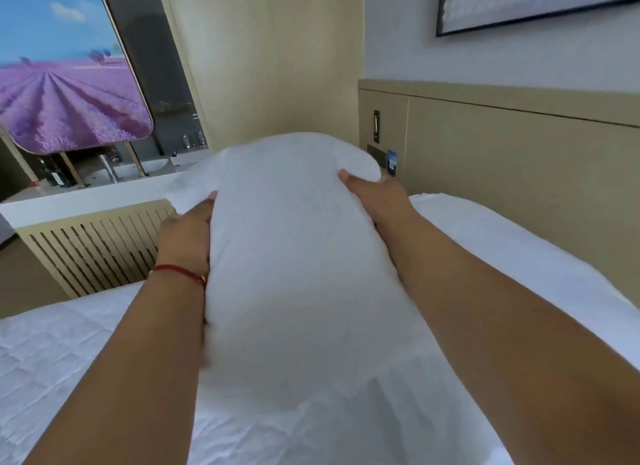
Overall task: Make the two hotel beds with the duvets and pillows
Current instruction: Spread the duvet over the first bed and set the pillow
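Pillow [294,256]: white, soft, plump, oblong; held raised over bed [69,353], long axis away from camera. Left hand [187,236] clasps left flank, fingers curled into fabric. Right hand [374,194] grips right flank, thumb on top, fingers hidden behind. Bed cover white, quilted, creased. Headboard [519,145] tan, flat panels.

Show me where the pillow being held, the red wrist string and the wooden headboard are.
pillow [294,256]: head view, middle of its white front.
red wrist string [180,272]: head view, strand across the left wrist.
headboard [519,159]: head view, flat beige panel.
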Demonstrator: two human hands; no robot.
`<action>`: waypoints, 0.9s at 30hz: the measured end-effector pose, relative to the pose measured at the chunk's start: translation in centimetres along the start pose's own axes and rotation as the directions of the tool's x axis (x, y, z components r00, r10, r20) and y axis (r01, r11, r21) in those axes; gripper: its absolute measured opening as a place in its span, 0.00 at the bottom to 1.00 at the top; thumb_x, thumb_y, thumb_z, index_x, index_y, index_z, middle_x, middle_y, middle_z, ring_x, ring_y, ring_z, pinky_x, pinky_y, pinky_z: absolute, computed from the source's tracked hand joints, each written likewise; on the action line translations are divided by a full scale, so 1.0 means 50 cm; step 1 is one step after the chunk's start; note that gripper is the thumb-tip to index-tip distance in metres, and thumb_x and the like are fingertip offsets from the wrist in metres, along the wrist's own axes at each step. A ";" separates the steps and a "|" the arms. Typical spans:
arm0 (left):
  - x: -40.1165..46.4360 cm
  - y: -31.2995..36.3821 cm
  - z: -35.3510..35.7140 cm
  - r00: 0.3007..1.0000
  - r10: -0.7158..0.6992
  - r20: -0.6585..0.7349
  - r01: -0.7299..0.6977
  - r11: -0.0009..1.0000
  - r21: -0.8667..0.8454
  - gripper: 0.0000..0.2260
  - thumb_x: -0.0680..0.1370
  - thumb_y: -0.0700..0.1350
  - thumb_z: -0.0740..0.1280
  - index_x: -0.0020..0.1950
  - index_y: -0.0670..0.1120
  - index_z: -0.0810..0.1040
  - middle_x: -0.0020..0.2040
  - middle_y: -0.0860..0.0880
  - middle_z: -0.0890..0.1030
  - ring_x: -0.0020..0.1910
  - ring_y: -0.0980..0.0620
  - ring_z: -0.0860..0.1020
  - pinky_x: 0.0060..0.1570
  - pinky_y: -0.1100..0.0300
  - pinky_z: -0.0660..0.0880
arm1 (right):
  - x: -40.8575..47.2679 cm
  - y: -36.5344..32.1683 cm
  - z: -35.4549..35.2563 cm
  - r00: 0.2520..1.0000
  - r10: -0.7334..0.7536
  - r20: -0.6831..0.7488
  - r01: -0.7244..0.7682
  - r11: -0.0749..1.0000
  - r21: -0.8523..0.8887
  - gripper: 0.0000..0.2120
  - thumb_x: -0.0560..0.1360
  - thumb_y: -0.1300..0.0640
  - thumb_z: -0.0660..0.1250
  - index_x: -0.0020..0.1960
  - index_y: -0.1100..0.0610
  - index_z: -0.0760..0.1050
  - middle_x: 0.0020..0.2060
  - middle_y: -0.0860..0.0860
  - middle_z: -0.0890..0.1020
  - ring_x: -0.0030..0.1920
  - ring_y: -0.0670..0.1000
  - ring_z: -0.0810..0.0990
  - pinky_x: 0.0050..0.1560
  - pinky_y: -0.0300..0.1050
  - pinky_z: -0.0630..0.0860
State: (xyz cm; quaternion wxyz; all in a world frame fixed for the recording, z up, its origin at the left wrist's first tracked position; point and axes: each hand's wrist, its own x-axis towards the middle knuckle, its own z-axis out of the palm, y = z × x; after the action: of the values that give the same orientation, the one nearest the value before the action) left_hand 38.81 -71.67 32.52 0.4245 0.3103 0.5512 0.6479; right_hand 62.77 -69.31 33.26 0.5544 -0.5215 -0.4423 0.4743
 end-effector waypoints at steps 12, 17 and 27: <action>-0.136 -0.065 0.539 0.921 -0.044 0.388 -0.023 0.986 0.166 0.44 0.60 0.66 0.72 0.71 0.45 0.71 0.63 0.48 0.78 0.60 0.45 0.77 0.64 0.47 0.72 | 0.111 -0.191 -0.563 0.944 -0.160 -0.289 0.008 0.886 -0.464 0.21 0.75 0.45 0.68 0.62 0.56 0.73 0.51 0.51 0.79 0.46 0.53 0.80 0.39 0.35 0.71; -0.174 -0.342 0.591 0.828 -0.379 0.413 0.134 0.850 0.510 0.54 0.55 0.80 0.63 0.72 0.47 0.70 0.68 0.46 0.75 0.67 0.44 0.72 0.69 0.48 0.67 | 0.188 0.008 -0.677 0.953 0.076 -0.293 -0.273 0.631 -0.726 0.32 0.79 0.38 0.54 0.74 0.59 0.61 0.72 0.58 0.66 0.68 0.56 0.69 0.64 0.47 0.63; -0.217 -0.368 0.624 0.857 -0.423 0.294 0.258 0.847 0.465 0.45 0.68 0.73 0.64 0.75 0.47 0.62 0.67 0.45 0.73 0.65 0.44 0.72 0.68 0.48 0.68 | 0.248 0.060 -0.646 0.988 0.057 -0.144 -0.151 0.557 -0.817 0.36 0.72 0.27 0.47 0.76 0.41 0.52 0.76 0.49 0.59 0.75 0.56 0.57 0.74 0.58 0.54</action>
State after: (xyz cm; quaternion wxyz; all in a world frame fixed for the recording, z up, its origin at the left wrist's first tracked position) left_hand 74.65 -66.70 21.46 0.5599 0.4083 0.6268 0.3564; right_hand 96.35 -62.17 28.13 0.2391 -0.7683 -0.5525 0.2176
